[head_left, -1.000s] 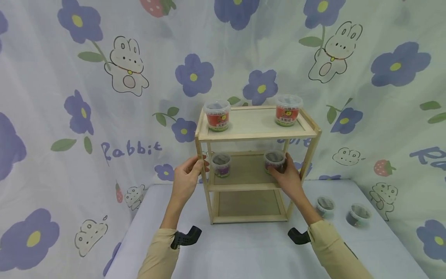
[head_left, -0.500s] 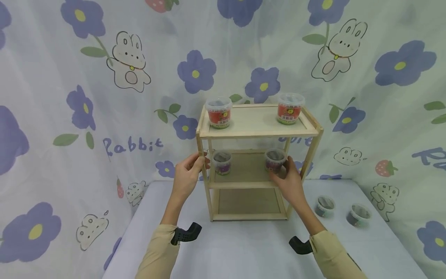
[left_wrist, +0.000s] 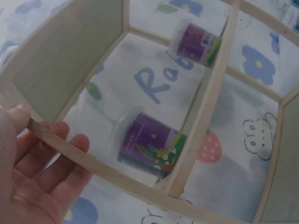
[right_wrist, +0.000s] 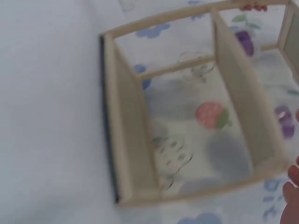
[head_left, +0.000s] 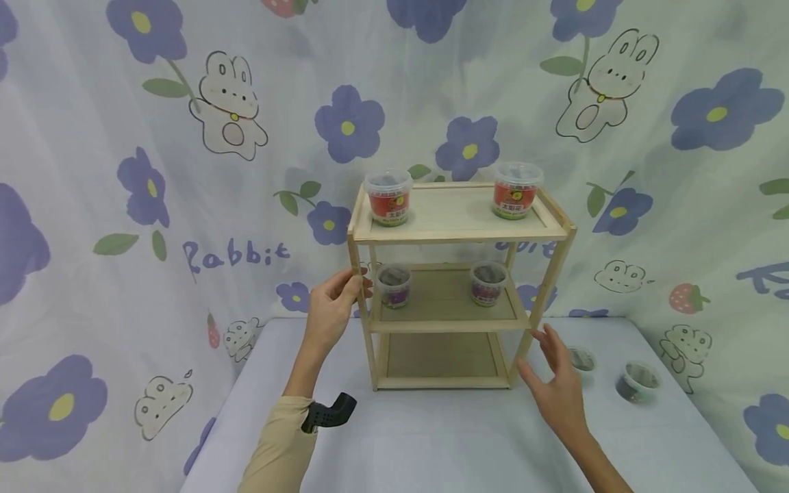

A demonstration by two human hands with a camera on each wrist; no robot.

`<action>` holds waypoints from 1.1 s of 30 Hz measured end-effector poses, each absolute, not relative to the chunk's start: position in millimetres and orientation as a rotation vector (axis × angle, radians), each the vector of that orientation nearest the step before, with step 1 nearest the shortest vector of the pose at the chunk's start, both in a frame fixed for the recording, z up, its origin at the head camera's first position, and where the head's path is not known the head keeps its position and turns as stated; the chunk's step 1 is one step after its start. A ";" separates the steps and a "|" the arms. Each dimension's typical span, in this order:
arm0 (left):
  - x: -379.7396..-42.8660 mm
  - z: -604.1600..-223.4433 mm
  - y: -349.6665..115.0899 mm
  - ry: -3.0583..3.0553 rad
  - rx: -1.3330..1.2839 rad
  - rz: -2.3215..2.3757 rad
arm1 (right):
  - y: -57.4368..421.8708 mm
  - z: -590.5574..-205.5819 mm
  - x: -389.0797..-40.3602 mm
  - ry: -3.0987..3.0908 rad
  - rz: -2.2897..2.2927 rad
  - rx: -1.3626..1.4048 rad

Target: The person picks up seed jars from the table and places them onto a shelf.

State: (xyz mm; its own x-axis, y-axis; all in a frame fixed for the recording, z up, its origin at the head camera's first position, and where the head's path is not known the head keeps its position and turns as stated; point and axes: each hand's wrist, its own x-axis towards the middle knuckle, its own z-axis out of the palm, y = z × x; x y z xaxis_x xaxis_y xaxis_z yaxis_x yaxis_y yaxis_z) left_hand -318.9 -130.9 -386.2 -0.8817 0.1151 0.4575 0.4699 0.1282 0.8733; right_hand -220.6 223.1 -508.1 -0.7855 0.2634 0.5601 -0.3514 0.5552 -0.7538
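Note:
My left hand [head_left: 328, 309] grips the left front post of a three-tier wooden shelf [head_left: 453, 216]; in the left wrist view its thumb and fingers are round the post [left_wrist: 63, 148]. My right hand [head_left: 557, 390] has its fingers apart beside the shelf's lower right post, holding nothing. On the middle tier stand two clear plastic cups with purple labels, a left cup [head_left: 394, 291] and a right cup [head_left: 487, 291]. Two lidded cups with red labels, a left one [head_left: 390, 205] and a right one [head_left: 516, 198], stand on the top tier.
Right of the shelf, two more small cups rest on the white table [head_left: 431, 445]: a nearer cup [head_left: 635, 387] and one [head_left: 582, 359] partly behind my right hand. A patterned curtain [head_left: 259, 205] hangs close behind the shelf. The bottom tier [head_left: 437, 356] is bare wood.
My right hand has let go of the right purple-labelled cup, leaving it on the middle tier, and moved down and right out of the shelf. My left hand stays on the post.

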 end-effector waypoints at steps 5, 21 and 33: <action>-320.0 -387.0 -131.3 -2.119 -0.578 -1.811 | 266.9 -545.0 -206.5 -2.089 1.286 -0.195; -321.0 -385.5 -127.8 -2.090 -0.582 -1.819 | 354.8 -616.4 -233.5 -2.343 1.505 -0.350; -320.3 -386.1 -126.6 -2.090 -0.559 -1.806 | 363.7 -634.9 -254.1 -2.408 1.580 -0.408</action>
